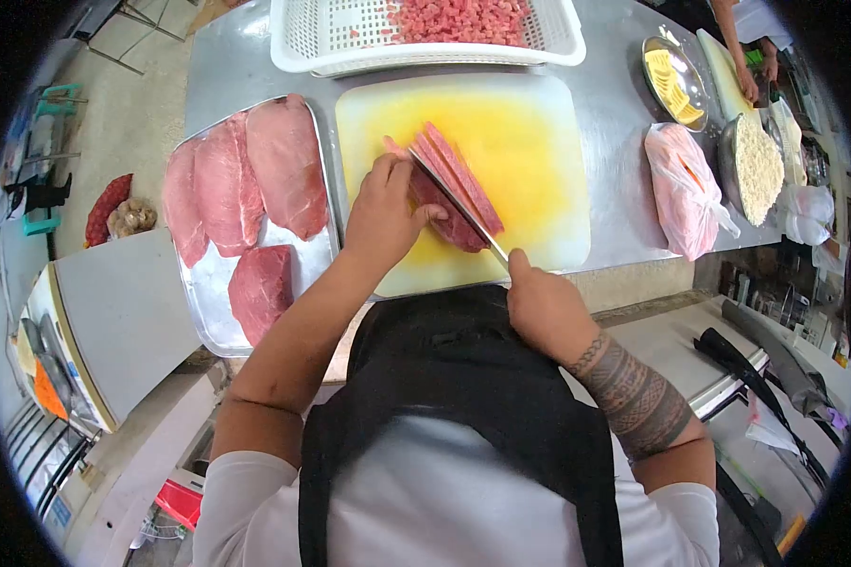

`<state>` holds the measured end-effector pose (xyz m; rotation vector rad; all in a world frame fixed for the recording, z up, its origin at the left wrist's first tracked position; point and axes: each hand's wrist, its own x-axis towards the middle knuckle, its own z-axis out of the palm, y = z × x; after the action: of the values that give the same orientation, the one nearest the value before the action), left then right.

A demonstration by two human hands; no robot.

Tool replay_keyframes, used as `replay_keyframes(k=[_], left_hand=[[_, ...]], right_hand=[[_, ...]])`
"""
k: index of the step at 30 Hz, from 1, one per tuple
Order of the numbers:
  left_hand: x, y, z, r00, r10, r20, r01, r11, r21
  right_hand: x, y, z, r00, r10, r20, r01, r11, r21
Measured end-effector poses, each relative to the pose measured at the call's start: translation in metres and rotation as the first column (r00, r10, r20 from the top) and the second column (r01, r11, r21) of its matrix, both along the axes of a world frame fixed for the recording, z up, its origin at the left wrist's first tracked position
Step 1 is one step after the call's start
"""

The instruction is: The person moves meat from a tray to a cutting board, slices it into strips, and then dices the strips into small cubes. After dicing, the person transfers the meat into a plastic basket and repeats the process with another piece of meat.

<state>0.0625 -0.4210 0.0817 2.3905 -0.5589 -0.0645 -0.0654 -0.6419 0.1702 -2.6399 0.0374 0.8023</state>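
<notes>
My right hand (pixel 546 307) is wrapped round the handle of a knife (pixel 459 203), whose blade runs diagonally along a piece of raw meat (pixel 454 230). With bent fingers, my left hand (pixel 386 208) presses that piece onto the cutting board (pixel 548 132), thumb on its near side. Cut meat strips (pixel 463 175) lie just right of the blade. The board is white with a yellow-stained middle. Left of it, a metal tray (pixel 219 321) holds several large slabs of raw meat (pixel 288 165).
A white perforated basket (pixel 303 33) of diced meat (pixel 463 21) stands behind the board. At the right are a bowl of yellow slices (pixel 669 83), a plastic bag (pixel 681 184) and a bowl of pale chopped food (pixel 756 175). Another person's hands (pixel 747 85) work at the far right.
</notes>
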Motion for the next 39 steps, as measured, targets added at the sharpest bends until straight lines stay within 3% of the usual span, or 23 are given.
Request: replay_keyframes(k=[3,6,14,23,35,39], left_hand=[[-0.004,0.002,-0.001,1.000,-0.006,-0.001,0.006,1.000,-0.005],[-0.006,0.002,-0.001,0.999,0.029,-0.024,-0.030,0.999,-0.016],[0.004,0.002,0.011,0.995,0.009,-0.097,-0.002,0.997,0.075],[0.002,0.001,0.006,0.992,0.043,-0.118,-0.042,0.999,0.007],[-0.002,0.004,-0.006,0.996,0.034,-0.083,-0.035,0.999,-0.006],[-0.002,0.002,-0.004,0.997,0.049,-0.061,-0.050,0.999,-0.011]], right_hand=[[-0.008,-0.004,-0.050,0.984,0.055,0.167,-0.062,0.997,0.037],[0.021,-0.016,-0.056,0.963,0.029,0.268,-0.055,0.995,0.088],[0.000,-0.010,0.008,0.986,0.017,0.166,-0.026,0.998,0.050],[0.026,0.006,-0.004,0.983,0.044,0.180,-0.061,0.994,0.090],[0.089,0.059,-0.060,0.965,-0.016,0.261,-0.031,0.984,0.174],[0.079,0.048,-0.031,0.961,0.028,0.275,-0.068,0.988,0.139]])
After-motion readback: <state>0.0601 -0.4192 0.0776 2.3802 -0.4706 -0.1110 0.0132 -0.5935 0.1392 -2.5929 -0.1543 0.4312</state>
